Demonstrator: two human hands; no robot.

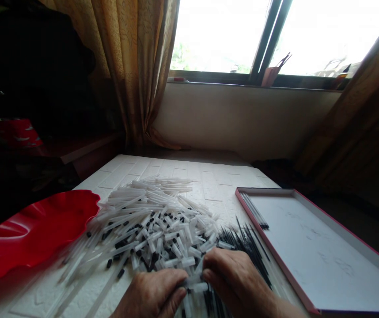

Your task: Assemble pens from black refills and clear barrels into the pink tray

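Note:
A large heap of clear plastic tubes (149,225), many with black tips, covers the middle of the white table. My left hand (153,293) and my right hand (236,282) meet at the heap's near edge, fingers curled around tubes between them. A spray of thin black rods (245,247) fans out beside my right hand and runs beneath it. Exactly which tubes each hand grips is partly hidden by my fingers.
A red wavy-rimmed plate (33,229) lies left of the heap. On the right sits a shallow pink-edged white tray (318,247), with a small bundle of black rods (255,211) against its wall. The table (209,185) has a brick-patterned top and a wall behind it.

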